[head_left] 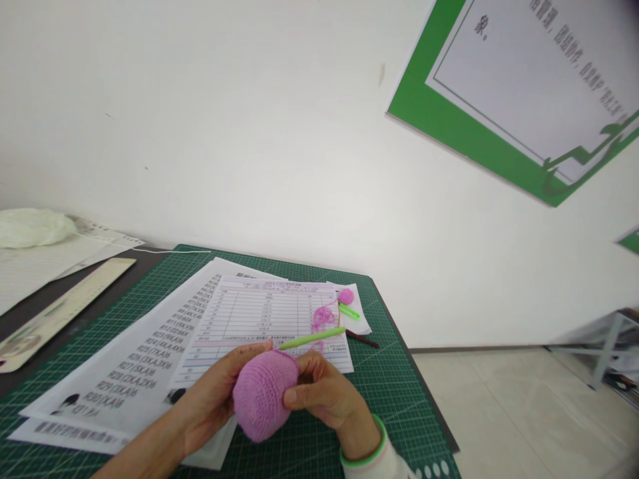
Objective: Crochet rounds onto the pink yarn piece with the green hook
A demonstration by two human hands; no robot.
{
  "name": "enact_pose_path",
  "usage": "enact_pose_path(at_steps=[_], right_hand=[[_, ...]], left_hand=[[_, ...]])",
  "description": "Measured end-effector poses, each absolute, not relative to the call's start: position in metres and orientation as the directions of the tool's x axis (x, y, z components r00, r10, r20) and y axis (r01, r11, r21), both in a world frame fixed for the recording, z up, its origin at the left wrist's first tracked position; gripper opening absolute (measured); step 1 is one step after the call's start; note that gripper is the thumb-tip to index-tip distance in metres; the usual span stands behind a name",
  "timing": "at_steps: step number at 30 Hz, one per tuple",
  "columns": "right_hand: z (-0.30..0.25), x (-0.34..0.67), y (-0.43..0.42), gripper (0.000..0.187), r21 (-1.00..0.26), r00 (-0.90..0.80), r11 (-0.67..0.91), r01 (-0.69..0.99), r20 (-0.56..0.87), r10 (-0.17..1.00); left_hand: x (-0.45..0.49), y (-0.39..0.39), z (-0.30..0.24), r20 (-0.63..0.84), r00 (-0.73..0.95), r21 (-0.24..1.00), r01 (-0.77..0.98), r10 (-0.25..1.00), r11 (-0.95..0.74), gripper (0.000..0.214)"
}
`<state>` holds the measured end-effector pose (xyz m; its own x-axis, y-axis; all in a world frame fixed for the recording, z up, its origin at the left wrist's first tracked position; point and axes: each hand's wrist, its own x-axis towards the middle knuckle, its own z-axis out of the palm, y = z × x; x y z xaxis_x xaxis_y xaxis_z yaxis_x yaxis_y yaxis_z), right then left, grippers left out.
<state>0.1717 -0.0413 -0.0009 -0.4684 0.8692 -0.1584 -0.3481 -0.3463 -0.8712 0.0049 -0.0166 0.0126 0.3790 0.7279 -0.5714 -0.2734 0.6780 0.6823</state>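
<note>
A rounded pink crocheted piece [264,398] is held up between both hands over the mat. My left hand [219,382] wraps its left side, with the fingers partly behind it. On the right, my right hand [327,392] pinches the edge between thumb and fingers. A light green crochet hook [313,338] sticks out at the top of the piece and points right; its working end is hidden. Behind the hands, loose pink yarn [324,318] lies in a tangle on the papers, near a small pink yarn ball [345,296].
Printed pattern sheets [144,346] and a lined table sheet [269,309] lie on the green cutting mat [394,392]. A bright green clip-like item [349,311] and a dark stick [363,339] rest beyond my right hand. At left are a ruler [64,313] and a pale yarn bundle [34,227].
</note>
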Motion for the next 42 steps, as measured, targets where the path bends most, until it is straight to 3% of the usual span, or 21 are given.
enact_pose_path(at_steps=[12,20,26,33,42], right_hand=[[0.003,0.168,-0.04,0.044,-0.888,-0.406,-0.277,-0.366,-0.115,0.906],[0.008,0.18,-0.036,0.037,-0.941,-0.355,-0.193,-0.279,-0.086,0.931],[0.016,0.182,-0.03,0.027,-0.981,-0.368,-0.038,-0.19,0.036,0.929],[0.03,0.174,-0.012,0.036,-0.983,-0.406,0.122,-0.134,0.167,0.898],[0.038,0.162,0.011,0.036,-0.934,-0.048,0.349,-0.078,0.353,0.934]], left_hand=[[0.004,-0.011,0.005,-0.5,0.335,0.753,-0.288,0.799,0.592,0.03],[0.0,-0.007,0.01,-0.338,0.227,0.873,-0.286,0.913,0.394,0.032],[-0.006,-0.002,0.014,-0.164,0.19,0.968,-0.16,0.968,0.195,0.032],[-0.001,0.005,0.039,0.046,0.292,0.997,0.046,0.955,-0.062,0.029],[0.013,0.025,0.079,0.135,0.471,0.961,0.151,0.872,-0.23,0.029]])
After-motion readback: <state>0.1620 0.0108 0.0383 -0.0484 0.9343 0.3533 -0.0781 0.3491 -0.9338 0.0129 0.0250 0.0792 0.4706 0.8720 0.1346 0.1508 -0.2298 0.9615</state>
